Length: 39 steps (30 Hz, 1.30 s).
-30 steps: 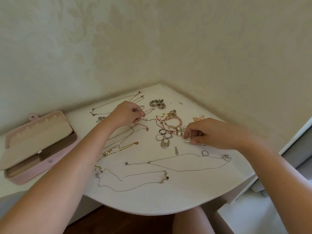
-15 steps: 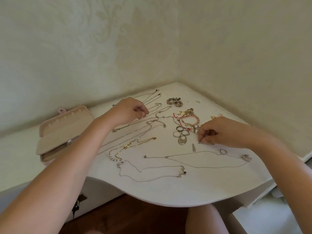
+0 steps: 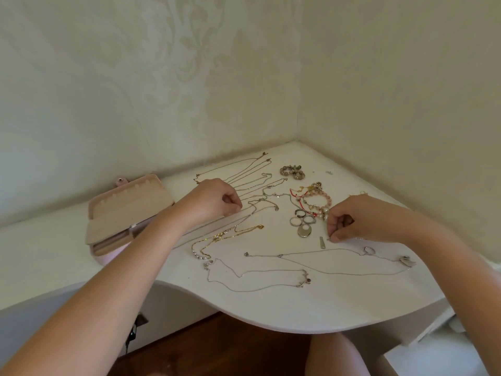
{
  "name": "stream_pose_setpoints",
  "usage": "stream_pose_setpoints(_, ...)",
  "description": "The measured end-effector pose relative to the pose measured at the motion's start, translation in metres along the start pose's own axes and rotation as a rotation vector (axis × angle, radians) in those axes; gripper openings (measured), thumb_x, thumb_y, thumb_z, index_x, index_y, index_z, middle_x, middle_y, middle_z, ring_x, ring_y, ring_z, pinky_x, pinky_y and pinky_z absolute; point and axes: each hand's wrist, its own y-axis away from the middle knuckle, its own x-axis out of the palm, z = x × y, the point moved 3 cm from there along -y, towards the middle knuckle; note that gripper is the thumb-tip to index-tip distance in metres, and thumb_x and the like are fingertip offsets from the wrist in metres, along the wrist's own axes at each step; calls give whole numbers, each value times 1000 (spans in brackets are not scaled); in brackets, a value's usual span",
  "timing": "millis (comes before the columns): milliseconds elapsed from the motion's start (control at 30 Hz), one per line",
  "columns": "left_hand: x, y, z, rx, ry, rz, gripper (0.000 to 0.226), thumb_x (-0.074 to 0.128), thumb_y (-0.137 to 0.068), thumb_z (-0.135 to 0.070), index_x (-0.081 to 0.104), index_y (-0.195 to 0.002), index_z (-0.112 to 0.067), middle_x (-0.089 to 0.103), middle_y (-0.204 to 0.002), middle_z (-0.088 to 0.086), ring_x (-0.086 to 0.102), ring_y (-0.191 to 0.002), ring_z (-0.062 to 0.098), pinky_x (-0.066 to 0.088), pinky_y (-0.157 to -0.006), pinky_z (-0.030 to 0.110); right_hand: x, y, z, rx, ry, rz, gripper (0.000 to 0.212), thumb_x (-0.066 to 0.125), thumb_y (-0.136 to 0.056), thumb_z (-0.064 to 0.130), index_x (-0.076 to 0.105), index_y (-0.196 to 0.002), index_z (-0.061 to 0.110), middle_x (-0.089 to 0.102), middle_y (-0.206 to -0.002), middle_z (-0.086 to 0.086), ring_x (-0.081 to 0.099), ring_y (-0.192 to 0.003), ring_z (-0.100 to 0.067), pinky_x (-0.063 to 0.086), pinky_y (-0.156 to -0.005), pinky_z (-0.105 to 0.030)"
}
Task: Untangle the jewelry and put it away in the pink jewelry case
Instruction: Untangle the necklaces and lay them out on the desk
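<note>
Head view: the white curved corner desk [image 3: 271,302] carries nearly all the jewelry, so I judge the task to be early in the sorting stage, with nothing visibly stowed. The open pink jewelry case with its beige lining [image 3: 108,258] sits at nine o'clock. The compartments I can see look bare, though my left forearm hides part of the tray.

My left hand [image 3: 214,199] lies just right of the case. Its fingers are curled down and pinch a fine silver chain [image 3: 245,215] at the edge of the fan of thin chains running toward twelve o'clock. My right hand [image 3: 349,221], at three o'clock, is curled tight, thumb and forefinger nipping a small silver piece [image 3: 330,239] that is too tiny to identify.

Several pieces already lie separated:
- a gold chain [image 3: 230,234] at the centre
- a long silver necklace [image 3: 325,263] and a second silver chain with a dark stone [image 3: 257,278] toward six o'clock

The knot of pink bead bracelet, red cord and rings [image 3: 311,207] between my hands looks unsorted. All of it has yet to go in the case.
</note>
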Motion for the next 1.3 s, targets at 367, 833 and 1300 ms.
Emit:
stream_pose_setpoints(367, 26, -19, -14, -146, -35, 33, 14, 71, -79, -25, 75, -81, -11, 67, -73, -4, 52, -63, 4, 39, -59, 19, -1, -2, -2, 13, -16, 23, 9, 75, -78, 25, 68, -74, 28, 61, -67, 13, 49, -57, 2, 39, -56, -9)
stream_pose_setpoints(833, 1, -6, -13, -232, 585, 63, 17, 56, -94, -14, 59, -78, -10, 68, -74, 1, 63, -65, 8, 48, -59, 13, 1, -2, -9, 23, -63, 45, 6, 74, -80, 23, 69, -78, 24, 58, -66, 13, 47, -55, 3, 37, -56, -9)
stream_pose_setpoints(1300, -3, 13, -60, 8, 553, 175, 14, 54, -96, -19, 56, -83, -13, 42, -53, -7, 41, -48, 8, 39, -48, 18, -3, -48, 63, -174, -495, -14, 30, 74, -81, 25, 62, -109, 28, 69, -101, 15, 66, -68, -6, 46, -62, -17)
